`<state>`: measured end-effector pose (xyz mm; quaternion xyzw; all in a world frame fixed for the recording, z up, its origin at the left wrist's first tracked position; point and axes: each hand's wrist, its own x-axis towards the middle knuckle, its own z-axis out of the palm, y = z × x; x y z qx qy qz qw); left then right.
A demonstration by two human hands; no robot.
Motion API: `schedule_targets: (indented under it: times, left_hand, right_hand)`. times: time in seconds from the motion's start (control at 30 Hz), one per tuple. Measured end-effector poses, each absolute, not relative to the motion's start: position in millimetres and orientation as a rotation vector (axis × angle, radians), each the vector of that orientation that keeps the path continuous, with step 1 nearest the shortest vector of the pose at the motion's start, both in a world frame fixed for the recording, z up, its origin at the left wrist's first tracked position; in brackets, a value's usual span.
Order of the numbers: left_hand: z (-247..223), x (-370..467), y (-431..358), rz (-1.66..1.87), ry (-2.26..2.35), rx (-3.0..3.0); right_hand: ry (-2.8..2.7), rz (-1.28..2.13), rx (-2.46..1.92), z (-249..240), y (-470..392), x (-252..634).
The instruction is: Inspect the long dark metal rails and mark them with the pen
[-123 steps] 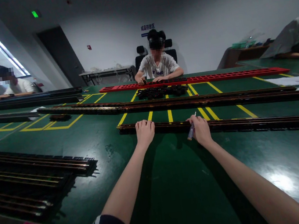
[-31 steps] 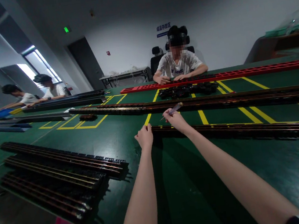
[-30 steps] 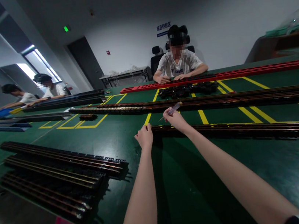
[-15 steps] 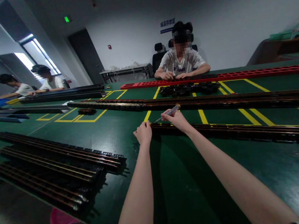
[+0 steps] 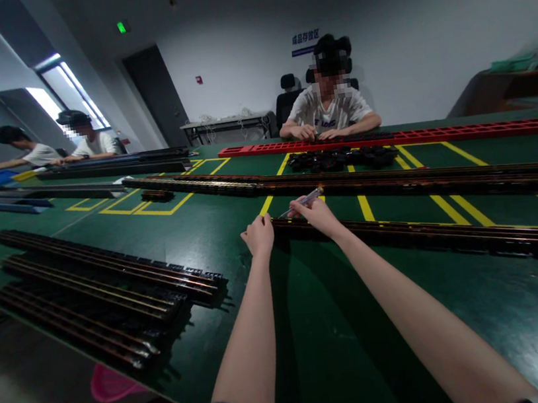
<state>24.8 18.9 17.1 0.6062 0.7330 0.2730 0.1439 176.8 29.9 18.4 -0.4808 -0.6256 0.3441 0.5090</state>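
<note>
My left hand (image 5: 258,235) is closed on the near end of a long dark rail (image 5: 413,231) with copper-coloured strips, which runs off to the right. In my right hand (image 5: 320,217) is a slim screwdriver (image 5: 313,196) with a clear handle, slanting down to the left. Its thin shaft reaches toward the rail end beside my left fingers; whether the tip touches is too small to tell. Behind both hands lies another, longer group of dark copper-striped rails (image 5: 337,185).
Several similar rails (image 5: 107,264) lie on the green table (image 5: 238,339) at left. Across it, a person (image 5: 331,109) works at a red slotted frame (image 5: 464,131), near black parts (image 5: 343,158). Two more people sit far left. A pink basket (image 5: 112,383) stands below the table edge.
The view has shifted slightly. Both hands stay at the rail end, with the screwdriver in almost the same position.
</note>
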Motion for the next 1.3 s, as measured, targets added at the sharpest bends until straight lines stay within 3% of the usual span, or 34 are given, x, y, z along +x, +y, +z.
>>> schedule_targets:
  times: [0.73, 1.3]
  left_hand:
    - [17.0, 25.5, 18.5, 0.796, 2.131, 1.748]
    - [17.2, 25.3, 16.9, 0.821, 2.108, 1.754]
  right_hand:
    - [-1.510, 0.657, -1.263, 22.2, 27.8, 178.6]
    - [-1.450, 0.739, -1.230, 27.8, 19.5, 176.8]
